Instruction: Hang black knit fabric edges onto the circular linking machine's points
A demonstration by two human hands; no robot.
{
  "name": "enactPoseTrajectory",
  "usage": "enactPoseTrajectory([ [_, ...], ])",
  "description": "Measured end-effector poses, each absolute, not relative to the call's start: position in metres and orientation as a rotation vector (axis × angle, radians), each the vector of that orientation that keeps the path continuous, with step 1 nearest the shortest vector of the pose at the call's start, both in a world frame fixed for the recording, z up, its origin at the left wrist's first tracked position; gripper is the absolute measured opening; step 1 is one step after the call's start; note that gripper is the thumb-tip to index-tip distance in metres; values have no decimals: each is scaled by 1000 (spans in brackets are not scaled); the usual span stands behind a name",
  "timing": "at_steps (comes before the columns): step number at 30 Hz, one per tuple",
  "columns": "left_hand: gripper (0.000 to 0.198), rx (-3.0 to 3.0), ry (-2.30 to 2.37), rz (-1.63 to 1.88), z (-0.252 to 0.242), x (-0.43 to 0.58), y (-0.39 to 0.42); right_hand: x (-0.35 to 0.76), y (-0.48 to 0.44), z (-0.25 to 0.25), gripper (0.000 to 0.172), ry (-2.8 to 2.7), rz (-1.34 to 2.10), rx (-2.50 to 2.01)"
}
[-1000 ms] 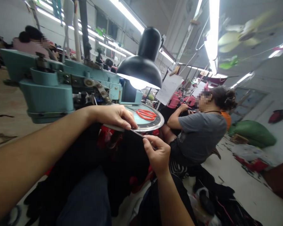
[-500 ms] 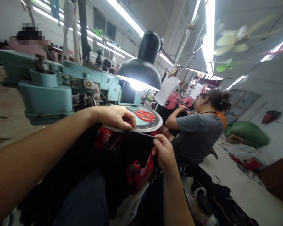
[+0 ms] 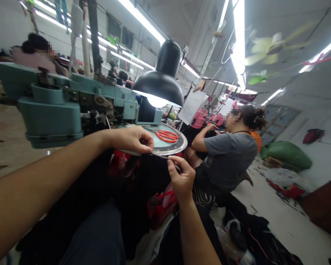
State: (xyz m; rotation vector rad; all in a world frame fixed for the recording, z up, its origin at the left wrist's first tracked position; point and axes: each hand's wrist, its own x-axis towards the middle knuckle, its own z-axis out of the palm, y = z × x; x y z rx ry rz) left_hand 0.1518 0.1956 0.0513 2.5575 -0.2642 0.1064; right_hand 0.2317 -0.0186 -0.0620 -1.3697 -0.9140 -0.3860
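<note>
Scissors [image 3: 167, 136] on the machine's dial [image 3: 173, 148]

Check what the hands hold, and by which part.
Black knit fabric, held by its top edge: the left hand pinches it at the rim of the round metal dial, the right hand pinches it further along the edge.

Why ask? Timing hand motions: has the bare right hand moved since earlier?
Yes, the bare right hand shifted left, toward the round metal-rimmed plate.

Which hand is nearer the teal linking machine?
Left. The left hand sits just in front of the teal linking machine, at the rim of its round metal dial; the right hand, pinching black fabric, is farther off, lower and to the right.
</note>
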Motion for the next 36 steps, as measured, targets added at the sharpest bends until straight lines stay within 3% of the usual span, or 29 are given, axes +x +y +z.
enactPoseTrajectory([
  [9, 14, 2622, -221, 84, 55, 157, 191, 243, -16, -62, 14, -838, -425, -1425],
  [18, 23, 2553, -279, 44, 53, 156, 192, 233, -23, -56, 20, -919, -261, -1433],
  [28, 18, 2569, -238, 80, 52, 157, 191, 235, -17, -63, 14, -817, -429, -1403],
  [36, 19, 2575, -285, 61, 55, 155, 188, 235, -22, -62, 15, -839, -371, -1428],
])
